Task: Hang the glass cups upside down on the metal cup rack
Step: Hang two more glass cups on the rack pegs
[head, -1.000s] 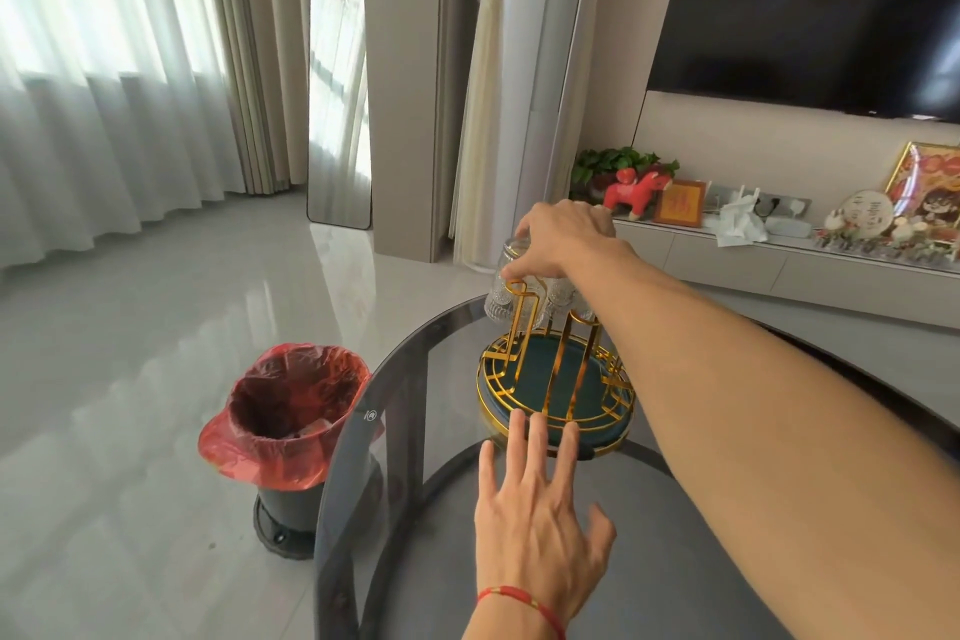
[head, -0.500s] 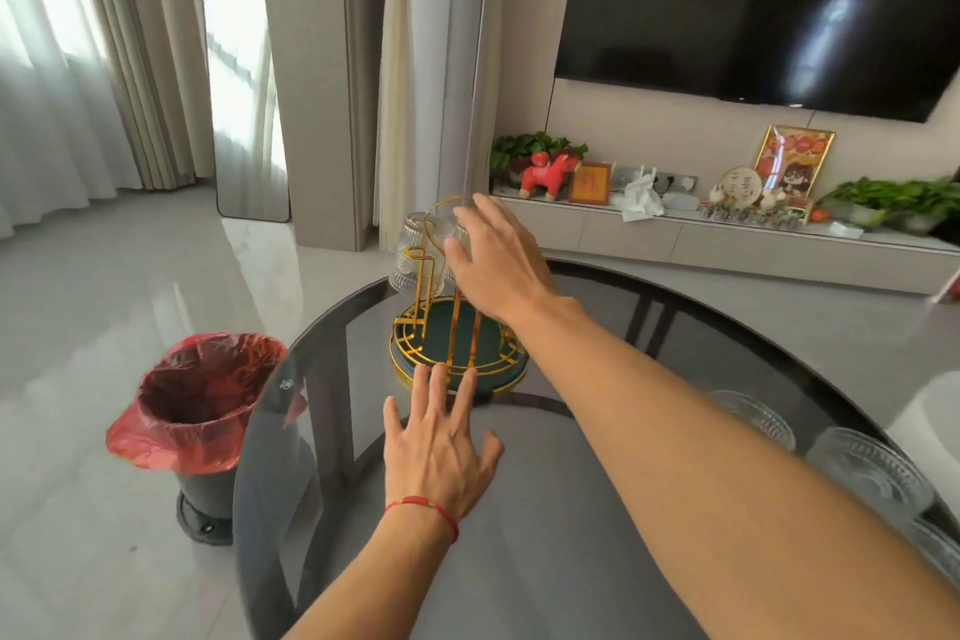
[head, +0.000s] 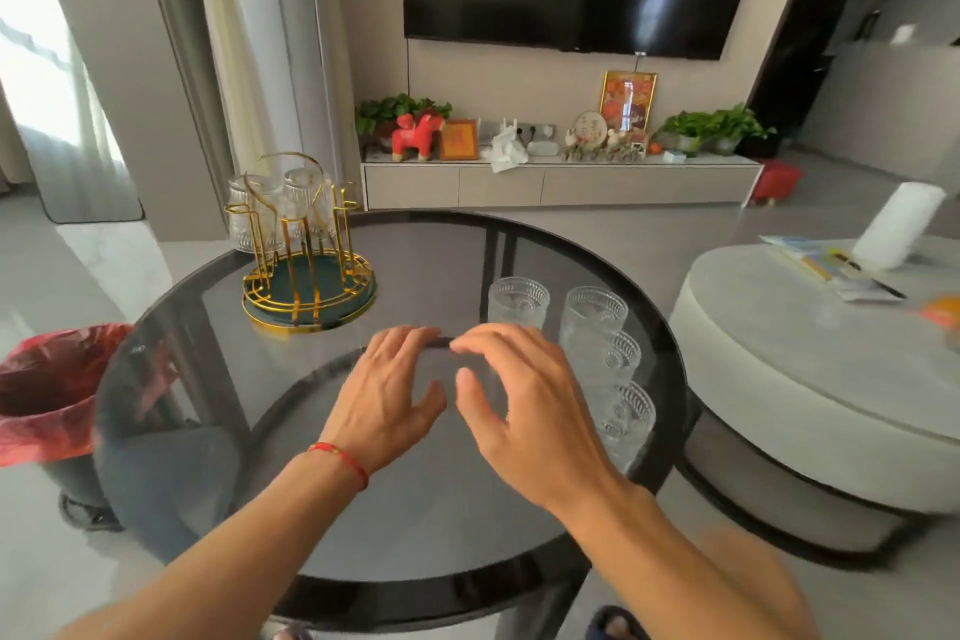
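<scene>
The gold metal cup rack (head: pixel 306 270) with a dark green base stands at the far left of the round dark glass table (head: pixel 249 379). Two ribbed glass cups (head: pixel 306 203) hang upside down on its far prongs. Several more glass cups (head: pixel 592 317) stand upright at the table's right side. My left hand (head: pixel 387 395), with a red string at the wrist, hovers over the table's middle, fingers spread, holding nothing. My right hand (head: pixel 524 400) is beside it, fingers apart and empty, just left of the upright cups.
A bin with a red bag (head: pixel 47 390) stands on the floor left of the table. A round grey ottoman table (head: pixel 810 353) with papers and a white roll is on the right. A TV cabinet with ornaments (head: pixel 561 172) runs along the far wall.
My right hand has left the cup on the rack and drawn back to the table's middle. My left hand has shifted right, away from the rack. The view has swung right.
</scene>
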`<state>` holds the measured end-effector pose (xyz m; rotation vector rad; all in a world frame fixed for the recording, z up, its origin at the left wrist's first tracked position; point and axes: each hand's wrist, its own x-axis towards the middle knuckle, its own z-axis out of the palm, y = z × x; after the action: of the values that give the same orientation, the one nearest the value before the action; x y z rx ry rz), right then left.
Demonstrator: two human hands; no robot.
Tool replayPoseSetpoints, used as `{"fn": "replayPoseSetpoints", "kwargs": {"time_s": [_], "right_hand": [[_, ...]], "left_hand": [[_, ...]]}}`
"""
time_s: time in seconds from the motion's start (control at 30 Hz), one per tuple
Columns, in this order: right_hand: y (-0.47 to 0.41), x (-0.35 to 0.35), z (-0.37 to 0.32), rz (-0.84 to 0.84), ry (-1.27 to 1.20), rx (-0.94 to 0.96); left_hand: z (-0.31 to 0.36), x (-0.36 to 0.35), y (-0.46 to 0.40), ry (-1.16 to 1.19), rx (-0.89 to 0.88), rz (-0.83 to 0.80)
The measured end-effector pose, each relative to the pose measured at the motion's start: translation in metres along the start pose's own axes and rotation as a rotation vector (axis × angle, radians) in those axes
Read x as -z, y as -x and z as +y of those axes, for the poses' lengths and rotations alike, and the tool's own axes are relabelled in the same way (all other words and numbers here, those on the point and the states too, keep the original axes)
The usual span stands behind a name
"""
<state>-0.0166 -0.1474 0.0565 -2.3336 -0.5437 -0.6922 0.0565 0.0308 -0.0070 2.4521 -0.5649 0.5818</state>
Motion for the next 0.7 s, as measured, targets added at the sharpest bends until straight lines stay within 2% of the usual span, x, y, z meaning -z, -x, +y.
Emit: {"fn": "replayPoseSetpoints", "kwargs": {"time_s": [0.1,0.17,0.27,0.33,0.4,0.6,0.7], "right_hand": [[0.032,0.039,0.04,0.275,-0.002,-0.192],[0.046,0.055,0.063,0.346,-0.089,-0.439],[0.057,0.061,0.092,0.268,-0.231,-0.797],[0.059,0.062,0.1,0.141,-0.321,-0.911],[0.062,0.061,0.1,0.037,-0.393,-0.937],[0.066,0.062,0.104,0.021,-0.509,-0.903],[0.065,0.061,0.097,-0.053,-0.527,-0.823]], "left_hand": [[0.049,-0.017,0.017,0.176,-0.042,-0.078],[0.074,-0.031,0.026,0.267,-0.048,-0.198],[0.101,-0.048,0.031,0.431,0.015,-0.32],[0.115,-0.056,0.026,0.505,0.076,-0.324],[0.123,-0.061,0.021,0.537,0.109,-0.295],[0.131,-0.064,0.013,0.444,0.138,-0.202],[0.121,-0.05,0.008,0.371,0.17,-0.207]]}}
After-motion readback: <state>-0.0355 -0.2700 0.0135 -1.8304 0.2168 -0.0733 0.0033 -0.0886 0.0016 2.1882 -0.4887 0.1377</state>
